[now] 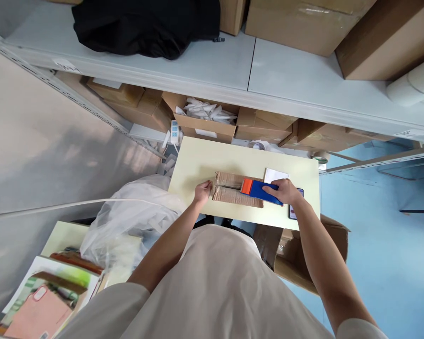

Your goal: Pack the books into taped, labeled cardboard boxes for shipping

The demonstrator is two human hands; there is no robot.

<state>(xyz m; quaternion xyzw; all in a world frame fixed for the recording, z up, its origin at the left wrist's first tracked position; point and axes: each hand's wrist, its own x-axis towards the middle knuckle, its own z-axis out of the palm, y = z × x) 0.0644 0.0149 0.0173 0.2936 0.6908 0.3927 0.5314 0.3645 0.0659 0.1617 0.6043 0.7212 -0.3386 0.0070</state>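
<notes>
A small brown cardboard box [229, 198] lies flat on the pale yellow table [198, 155], a seam running along its top and shiny clear tape near its left end. My left hand [202, 191] is at that left end, its fingers curled against the edge. Over the box's right half is a blue tape dispenser [263, 190] with an orange front end. My right hand [285, 192] grips its rear part, thumb on top. The dispenser covers part of the seam, and I cannot make out the tape under it.
A white paper pad [276, 175] and a phone [297, 212] lie by my right hand. Tape rolls [321, 157] sit past the table's back edge. A metal shelf [229, 70] with cartons overhangs the back. An open carton [304, 263] stands below right; plastic wrap [127, 221] lies left.
</notes>
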